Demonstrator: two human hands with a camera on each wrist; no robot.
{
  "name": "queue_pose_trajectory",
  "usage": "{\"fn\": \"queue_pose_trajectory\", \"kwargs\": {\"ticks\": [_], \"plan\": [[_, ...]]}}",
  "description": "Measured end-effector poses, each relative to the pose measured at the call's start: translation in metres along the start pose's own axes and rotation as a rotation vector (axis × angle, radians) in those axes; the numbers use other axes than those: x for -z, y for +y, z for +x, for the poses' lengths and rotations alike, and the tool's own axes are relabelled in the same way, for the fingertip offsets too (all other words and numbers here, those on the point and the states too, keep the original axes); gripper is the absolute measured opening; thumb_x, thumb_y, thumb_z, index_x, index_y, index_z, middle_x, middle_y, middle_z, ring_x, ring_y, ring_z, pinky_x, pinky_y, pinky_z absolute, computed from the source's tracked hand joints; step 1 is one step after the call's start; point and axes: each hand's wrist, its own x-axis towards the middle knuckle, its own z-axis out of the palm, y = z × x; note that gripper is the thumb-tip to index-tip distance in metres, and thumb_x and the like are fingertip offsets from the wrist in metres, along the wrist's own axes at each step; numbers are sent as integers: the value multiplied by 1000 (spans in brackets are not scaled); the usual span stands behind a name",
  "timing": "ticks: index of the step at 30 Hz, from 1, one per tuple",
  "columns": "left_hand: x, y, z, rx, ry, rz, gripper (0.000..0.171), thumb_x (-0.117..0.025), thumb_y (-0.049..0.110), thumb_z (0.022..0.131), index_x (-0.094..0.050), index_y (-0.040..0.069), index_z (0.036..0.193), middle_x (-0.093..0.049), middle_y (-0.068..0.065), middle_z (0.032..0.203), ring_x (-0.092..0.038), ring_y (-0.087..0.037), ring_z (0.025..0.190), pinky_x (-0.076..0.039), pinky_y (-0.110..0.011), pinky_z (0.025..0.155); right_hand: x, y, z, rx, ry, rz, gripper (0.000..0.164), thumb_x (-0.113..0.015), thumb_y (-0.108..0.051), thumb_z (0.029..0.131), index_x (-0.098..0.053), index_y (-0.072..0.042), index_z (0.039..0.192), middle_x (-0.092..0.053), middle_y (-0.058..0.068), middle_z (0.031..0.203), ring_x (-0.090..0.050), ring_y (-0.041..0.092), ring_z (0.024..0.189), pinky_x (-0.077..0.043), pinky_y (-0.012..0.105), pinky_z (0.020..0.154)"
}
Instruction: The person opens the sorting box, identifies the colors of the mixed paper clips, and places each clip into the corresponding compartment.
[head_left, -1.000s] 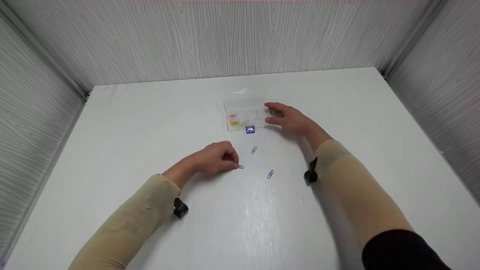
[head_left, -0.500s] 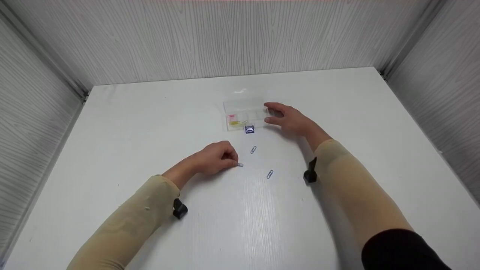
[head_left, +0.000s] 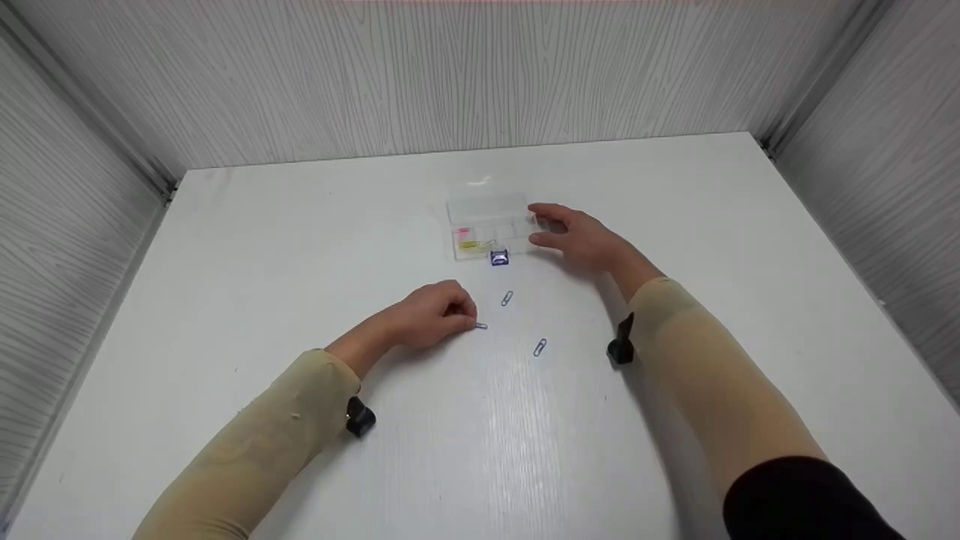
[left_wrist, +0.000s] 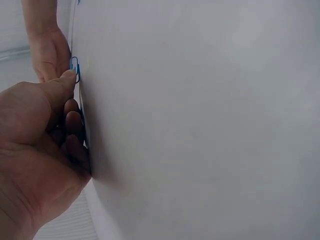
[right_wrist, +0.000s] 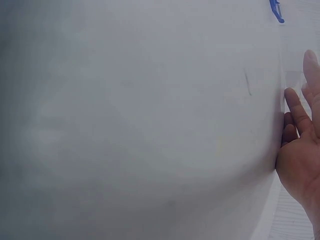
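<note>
My left hand (head_left: 435, 313) pinches a small blue paper clip (head_left: 481, 326) between thumb and finger, just above the white tabletop. In the left wrist view this clip (left_wrist: 75, 67) sticks out past the thumb tip. A clear plastic compartment box (head_left: 484, 253) lies with its lid (head_left: 487, 206) folded back. My right hand (head_left: 589, 238) holds the box's right end, thumb on the near side and fingers on the far side. Pink clips (head_left: 463, 234) and yellow clips (head_left: 472, 245) lie in its left compartments. A shiny dark-blue square piece (head_left: 499, 257) sits at the box's front edge.
Two more blue paper clips lie loose on the table (head_left: 300, 247): one clip (head_left: 507, 298) between left hand and box, another clip (head_left: 540, 347) nearer the front. Pale wood-grain panels (head_left: 450, 82) stand behind and at both sides.
The pinched clip has shifted slightly away from me and turned a little in the left fingers. The right hand and box have stayed in place.
</note>
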Motion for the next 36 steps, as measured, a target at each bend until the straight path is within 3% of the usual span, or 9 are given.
{"fn": "queue_pose_trajectory", "kwargs": {"ticks": [13,17,21,30,36], "plan": [[2,5,-1,-28,-9,15,9,-67,16,104,-73,10,103,-62,-3,104,-54,-21,99,-44,-38,92,3,0,1,8,0,-10,70,-70,-50,101,-42,-33,163,-41,-9,167,-29,15,157,-19,43,127],[4,5,-2,10,13,-39,9,-63,16,106,-70,10,107,-60,-5,107,-53,-22,102,-42,-39,94,2,0,-1,12,8,-12,69,-69,-50,102,-42,-34,163,-41,-8,166,-30,16,157,-19,42,127],[10,5,0,65,77,-117,11,-62,18,108,-68,9,111,-58,-6,111,-52,-23,104,-42,-38,93,0,-1,-3,14,14,-12,68,-69,-49,102,-42,-35,163,-42,-6,166,-30,16,157,-20,43,127],[38,15,31,68,289,-163,17,-61,20,110,-64,7,120,-53,-8,111,-49,-23,105,-41,-36,90,1,0,-5,20,25,-19,69,-70,-51,101,-43,-35,162,-43,-6,165,-31,16,156,-20,42,127],[52,15,58,121,368,-177,19,-60,20,110,-65,5,121,-54,-9,115,-49,-22,105,-42,-35,91,0,-2,-6,12,20,0,68,-70,-48,102,-42,-34,163,-44,-7,164,-32,16,155,-21,42,127]]}}
